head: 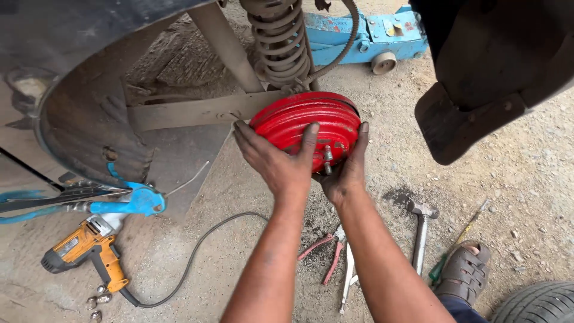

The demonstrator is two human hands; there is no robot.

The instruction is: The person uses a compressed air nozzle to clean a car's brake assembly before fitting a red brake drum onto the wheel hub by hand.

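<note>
Both forearms reach forward and the left hand (276, 160) lies flat on the face of the red brake drum (305, 127), fingers spread and thumb up over its front, while the right hand (345, 170) cups the drum's lower right edge, fingers curled up around the rim. The drum sits under the wheel arch, just below the coil spring (280, 42). On the dirt lie pliers (330, 254) between the arms, a hammer (421, 230) to the right, and a yellow power tool (86, 248) to the left.
</note>
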